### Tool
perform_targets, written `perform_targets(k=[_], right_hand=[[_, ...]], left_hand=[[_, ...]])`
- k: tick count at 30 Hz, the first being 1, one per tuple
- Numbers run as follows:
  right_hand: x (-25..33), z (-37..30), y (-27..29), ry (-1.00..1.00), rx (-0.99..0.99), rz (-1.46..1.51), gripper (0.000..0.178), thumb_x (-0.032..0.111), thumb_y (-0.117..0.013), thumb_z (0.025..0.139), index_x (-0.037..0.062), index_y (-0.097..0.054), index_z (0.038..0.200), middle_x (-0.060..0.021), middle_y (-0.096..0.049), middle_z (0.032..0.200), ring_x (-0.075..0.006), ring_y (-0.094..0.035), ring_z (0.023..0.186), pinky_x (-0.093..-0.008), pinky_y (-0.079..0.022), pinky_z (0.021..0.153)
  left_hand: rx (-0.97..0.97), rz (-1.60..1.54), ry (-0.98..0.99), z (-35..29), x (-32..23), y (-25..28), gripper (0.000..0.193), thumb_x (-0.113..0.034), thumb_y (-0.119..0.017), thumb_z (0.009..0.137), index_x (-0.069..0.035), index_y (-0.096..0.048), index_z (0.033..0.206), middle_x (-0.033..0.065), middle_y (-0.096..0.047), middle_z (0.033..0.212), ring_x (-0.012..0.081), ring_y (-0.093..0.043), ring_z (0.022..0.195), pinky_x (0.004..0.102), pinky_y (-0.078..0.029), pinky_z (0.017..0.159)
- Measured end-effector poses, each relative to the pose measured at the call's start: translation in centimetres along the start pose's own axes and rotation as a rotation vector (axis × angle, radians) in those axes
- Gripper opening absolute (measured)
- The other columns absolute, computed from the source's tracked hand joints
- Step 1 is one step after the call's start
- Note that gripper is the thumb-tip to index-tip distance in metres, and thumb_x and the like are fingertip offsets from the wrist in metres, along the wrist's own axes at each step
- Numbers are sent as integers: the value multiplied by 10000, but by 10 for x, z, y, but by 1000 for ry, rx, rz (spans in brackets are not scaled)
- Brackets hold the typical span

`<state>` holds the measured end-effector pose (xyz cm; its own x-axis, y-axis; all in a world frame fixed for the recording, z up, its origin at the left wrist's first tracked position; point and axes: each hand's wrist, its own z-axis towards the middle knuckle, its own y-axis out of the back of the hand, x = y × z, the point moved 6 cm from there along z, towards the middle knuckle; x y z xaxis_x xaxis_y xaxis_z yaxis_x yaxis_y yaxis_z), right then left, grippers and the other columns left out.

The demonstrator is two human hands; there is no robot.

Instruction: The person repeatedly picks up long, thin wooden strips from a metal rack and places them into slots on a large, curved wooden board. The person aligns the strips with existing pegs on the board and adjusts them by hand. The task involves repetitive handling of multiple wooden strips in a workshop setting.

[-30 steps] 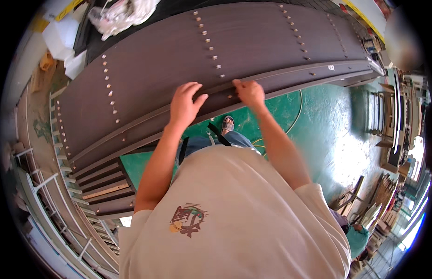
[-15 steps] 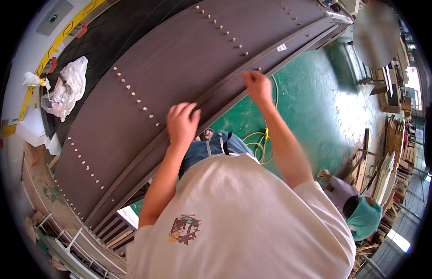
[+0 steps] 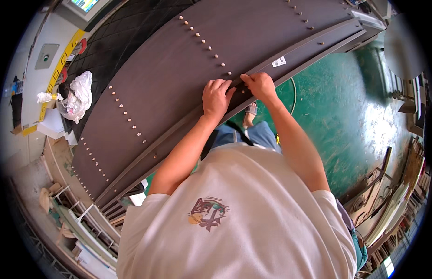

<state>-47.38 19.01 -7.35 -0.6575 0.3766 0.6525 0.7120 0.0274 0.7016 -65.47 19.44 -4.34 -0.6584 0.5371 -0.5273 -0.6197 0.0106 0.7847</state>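
A large, curved dark brown panel (image 3: 155, 69) carries several rows of short, pale wooden dowels (image 3: 210, 48). Along its near side runs a narrow dark brown board (image 3: 302, 53) with raised edges, a white label and a few dowels. My left hand (image 3: 217, 100) is at the raised edge near its middle, fingers bent over it and thumb close to the fingertips. Just to the right, my right hand (image 3: 259, 87) pinches that same edge with curled fingers. The hands are close but apart. Whether a small part sits between the right fingertips is hidden.
A crumpled white plastic bag (image 3: 80, 97) lies at the left beside a machine with a yellow-marked edge (image 3: 62, 63). Green floor (image 3: 337, 107) stretches to the right. Stacked boards (image 3: 397, 200) stand at the lower right, near a partly hidden person in teal (image 3: 360, 251).
My hands have come closer together; the left moved right along the board and the right came down to its raised edge. The view has shifted, and the person at right is now mostly hidden.
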Motion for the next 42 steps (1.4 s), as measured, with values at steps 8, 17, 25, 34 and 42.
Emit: perform_targets(k=[8, 17, 25, 34, 42], right_hand=[[-8, 5, 13, 73, 40, -7, 428, 421, -636, 904, 27, -758, 791, -220, -697, 793, -416, -672, 765, -474, -550, 769], [-152, 67, 236, -162, -582, 95, 363, 356, -648, 935, 4, -737, 928, -188, -705, 787, -341, -684, 709, -420, -532, 682], [-222, 198, 313, -225, -105, -113, 561, 565, -647, 880, 16, -765, 888, -199, -721, 812, -379, -708, 802, -441, -555, 767], [-248, 215, 306, -131, 64, 34, 515, 527, -644, 895, 52, -773, 744, -142, -727, 759, -325, -704, 834, -424, -559, 798], [-239, 213, 308, -41, -15, -106, 488, 524, -608, 916, 94, -787, 767, -106, -732, 818, -315, -649, 968, -484, -516, 829]], left_hand=[[56, 50, 69, 6, -7, -7, 257, -189, -759, 828, -67, -734, 1053, 80, -648, 1009, 316, -599, 976, 431, -489, 872], [62, -175, -86, 122, -96, -70, 249, -219, -748, 843, -90, -699, 1050, 81, -646, 995, 316, -614, 969, 447, -488, 840], [134, -167, -103, 262, -182, -237, 369, -243, -770, 828, -49, -682, 1129, 106, -662, 1059, 336, -610, 988, 444, -486, 875], [140, -42, -16, 295, -217, -281, 274, -173, -775, 818, -49, -717, 1055, 84, -660, 993, 321, -612, 898, 426, -502, 801], [163, -17, 93, 299, -224, -295, 269, -167, -740, 845, -36, -693, 1076, 100, -647, 1016, 333, -614, 938, 432, -498, 811]])
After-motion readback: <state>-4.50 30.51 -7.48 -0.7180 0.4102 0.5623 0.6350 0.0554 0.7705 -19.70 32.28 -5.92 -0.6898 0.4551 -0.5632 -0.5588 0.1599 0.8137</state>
